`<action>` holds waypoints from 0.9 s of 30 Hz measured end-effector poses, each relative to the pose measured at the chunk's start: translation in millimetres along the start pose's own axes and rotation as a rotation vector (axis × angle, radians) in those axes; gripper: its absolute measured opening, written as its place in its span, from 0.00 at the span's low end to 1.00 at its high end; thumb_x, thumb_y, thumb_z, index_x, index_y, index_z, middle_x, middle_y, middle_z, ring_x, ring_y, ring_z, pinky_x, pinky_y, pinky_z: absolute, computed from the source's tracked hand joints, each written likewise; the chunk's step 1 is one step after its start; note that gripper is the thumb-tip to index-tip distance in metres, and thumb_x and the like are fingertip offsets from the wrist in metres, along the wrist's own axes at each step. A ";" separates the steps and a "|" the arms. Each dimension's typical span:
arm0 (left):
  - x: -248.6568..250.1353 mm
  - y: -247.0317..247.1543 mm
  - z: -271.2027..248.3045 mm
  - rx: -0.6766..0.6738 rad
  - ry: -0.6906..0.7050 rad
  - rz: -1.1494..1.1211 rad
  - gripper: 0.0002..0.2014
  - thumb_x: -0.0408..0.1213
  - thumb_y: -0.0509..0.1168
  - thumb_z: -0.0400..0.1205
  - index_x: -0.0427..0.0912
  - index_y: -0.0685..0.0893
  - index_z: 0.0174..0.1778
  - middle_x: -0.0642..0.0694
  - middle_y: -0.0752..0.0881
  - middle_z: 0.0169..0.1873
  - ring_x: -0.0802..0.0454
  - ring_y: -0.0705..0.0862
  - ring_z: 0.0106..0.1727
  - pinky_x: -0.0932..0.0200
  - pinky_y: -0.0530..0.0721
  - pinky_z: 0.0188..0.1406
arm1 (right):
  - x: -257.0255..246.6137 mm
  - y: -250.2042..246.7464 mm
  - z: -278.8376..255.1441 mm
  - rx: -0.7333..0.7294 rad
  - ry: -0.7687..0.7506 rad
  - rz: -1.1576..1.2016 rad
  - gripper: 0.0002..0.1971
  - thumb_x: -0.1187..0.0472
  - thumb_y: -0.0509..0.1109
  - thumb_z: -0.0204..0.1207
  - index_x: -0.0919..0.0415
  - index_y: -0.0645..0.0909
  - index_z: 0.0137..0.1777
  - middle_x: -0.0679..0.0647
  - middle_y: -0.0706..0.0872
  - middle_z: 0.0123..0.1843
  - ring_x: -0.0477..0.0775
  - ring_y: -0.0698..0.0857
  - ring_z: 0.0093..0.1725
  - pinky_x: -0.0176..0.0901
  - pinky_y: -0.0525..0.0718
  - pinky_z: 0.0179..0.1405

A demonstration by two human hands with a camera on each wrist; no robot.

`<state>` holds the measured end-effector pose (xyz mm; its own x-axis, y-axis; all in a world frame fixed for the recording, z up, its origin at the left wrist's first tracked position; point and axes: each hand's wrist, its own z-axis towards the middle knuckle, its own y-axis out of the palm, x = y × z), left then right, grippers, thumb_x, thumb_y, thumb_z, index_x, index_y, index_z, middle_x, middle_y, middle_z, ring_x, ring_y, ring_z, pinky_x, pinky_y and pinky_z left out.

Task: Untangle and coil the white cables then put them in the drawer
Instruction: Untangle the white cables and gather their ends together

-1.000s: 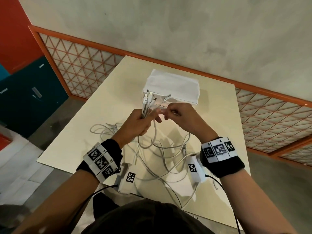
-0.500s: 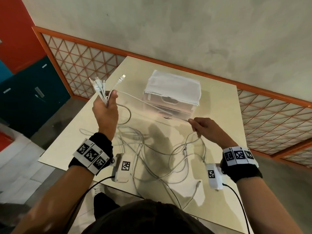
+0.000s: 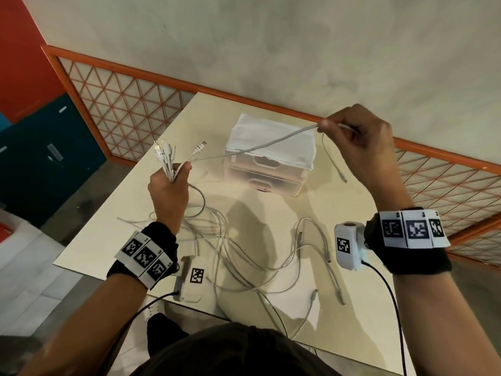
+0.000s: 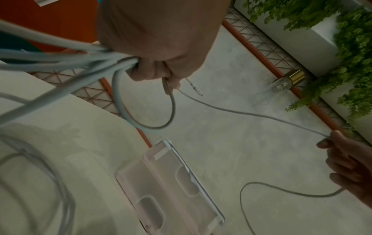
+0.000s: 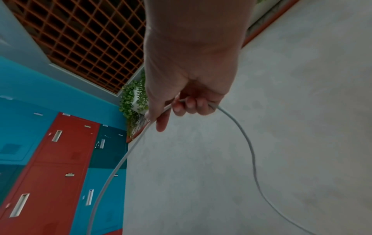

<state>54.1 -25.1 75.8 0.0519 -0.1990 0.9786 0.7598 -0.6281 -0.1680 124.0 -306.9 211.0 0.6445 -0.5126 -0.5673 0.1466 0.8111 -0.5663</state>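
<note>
My left hand [image 3: 169,185] grips a bundle of white cable ends [image 3: 165,158], plugs pointing up, above the table's left side. One white cable [image 3: 260,146] runs taut from that bundle across to my right hand [image 3: 357,142], which is raised at the right with its fingers curled round the cable [image 5: 191,105]; the free tail [image 3: 332,158] with its plug hangs below. The remaining white cables [image 3: 244,253] lie tangled on the cream table [image 3: 103,232]. A clear two-drawer box [image 3: 267,169] with a white top stands at the table's back, both drawers closed. In the left wrist view the left hand [image 4: 153,63] clenches the bundle.
An orange-framed lattice railing [image 3: 122,104] borders the table's far and right sides. Blue and red lockers [image 3: 35,147] stand at the left. Green hanging plants [image 4: 332,31] and a small clear bottle with a gold cap [image 4: 281,84] appear in the left wrist view.
My right hand has slid along one cable and risen up and to the right, pulling its tail free of the tangle. The left hand stayed raised at the left with the bundle.
</note>
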 end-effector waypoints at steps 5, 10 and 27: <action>-1.6 -6.5 1.6 -0.044 -0.005 -0.033 0.09 0.47 0.71 0.78 0.45 0.86 0.39 0.51 0.75 0.24 0.53 0.73 0.30 0.57 0.74 0.41 | 14.3 15.6 -30.2 -0.338 0.123 0.063 0.11 0.51 0.68 0.78 0.57 0.87 0.42 0.60 0.85 0.34 0.43 0.71 0.26 0.34 0.68 0.28; 3.9 -11.7 -2.5 -0.221 0.074 -0.104 0.14 0.50 0.62 0.84 0.46 0.85 0.39 0.52 0.69 0.21 0.57 0.68 0.24 0.61 0.70 0.28 | 46.5 41.6 -77.7 -0.949 0.451 -0.003 0.07 0.54 0.71 0.76 0.47 0.89 0.38 0.53 0.91 0.39 0.45 0.86 0.37 0.37 0.84 0.41; 25.4 0.1 -46.0 -0.868 -0.040 -0.183 0.17 0.46 0.52 0.88 0.43 0.80 0.41 0.54 0.62 0.20 0.59 0.58 0.19 0.68 0.59 0.16 | -29.4 93.6 -35.2 -0.397 0.380 0.447 0.08 0.67 0.68 0.79 0.71 0.84 0.52 0.57 0.85 0.35 0.44 0.83 0.31 0.33 0.84 0.37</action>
<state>25.6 -64.8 95.2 0.0126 -0.0234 0.9996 0.0001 -0.9997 -0.0234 92.3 -225.8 153.7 0.2622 -0.2755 -0.9249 -0.4025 0.8398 -0.3643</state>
